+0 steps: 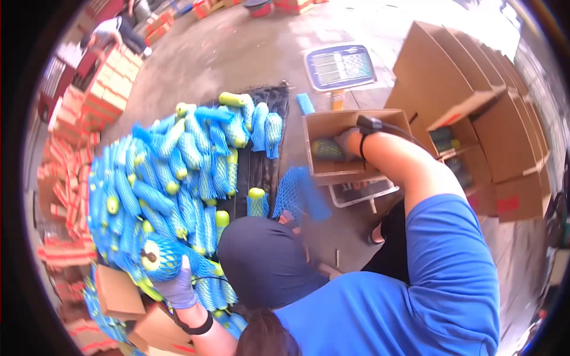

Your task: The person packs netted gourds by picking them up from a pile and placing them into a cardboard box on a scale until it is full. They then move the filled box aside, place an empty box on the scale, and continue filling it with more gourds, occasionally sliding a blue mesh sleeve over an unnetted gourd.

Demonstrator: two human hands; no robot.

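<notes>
My left hand [178, 289], in a pale glove, is closed around a green gourd in blue netting [159, 259], its pale stem end facing up. That gourd is held over the left edge of a large heap of netted gourds [172, 160]. My right hand [345, 141] reaches down into an open cardboard carton [335, 172] and grips the right end of another netted gourd [325, 150] lying inside. The carton's wall and shadow partly hide those fingers. A scale with a digital display [340, 66] stands behind the carton, its platform [363, 193] showing below.
Nested open cartons [463, 77] stand at the right. Loose blue netting [303, 193] lies near my foot. Stacked red-and-tan cartons [110, 86] are at the far left, where another person [116, 32] bends over. Open carton flaps [119, 291] sit at lower left.
</notes>
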